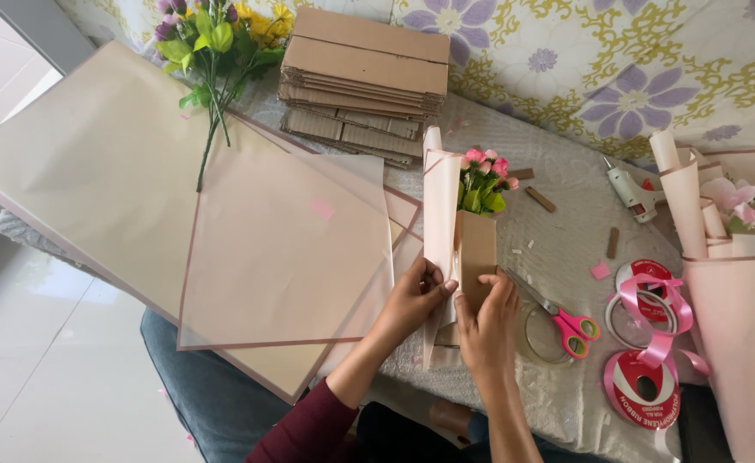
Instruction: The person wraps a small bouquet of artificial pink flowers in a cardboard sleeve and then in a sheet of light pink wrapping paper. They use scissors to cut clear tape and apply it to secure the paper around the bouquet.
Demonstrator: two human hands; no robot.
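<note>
Both hands grip 1 small bouquet: the left hand [413, 302] pinches the edge of its pale pink wrapping paper [440, 214] between thumb and fingers, while the right hand [485, 319] closes around the brown cardboard sleeve [478, 249] beside it. The bouquet stands upright at the table's near edge, pink flowers [485, 163] showing at the top. Far left lie large translucent pink sheets [283, 249] with a loose bunch of purple and yellow flowers [215, 34] on them. Behind sits a stack of flat cardboard [365, 73]. Right of the hands lie pink-handled scissors [566, 321], 2 spools of pink ribbon [647, 343], a glue gun [633, 190] and another wrapped bouquet [737, 257]
</note>
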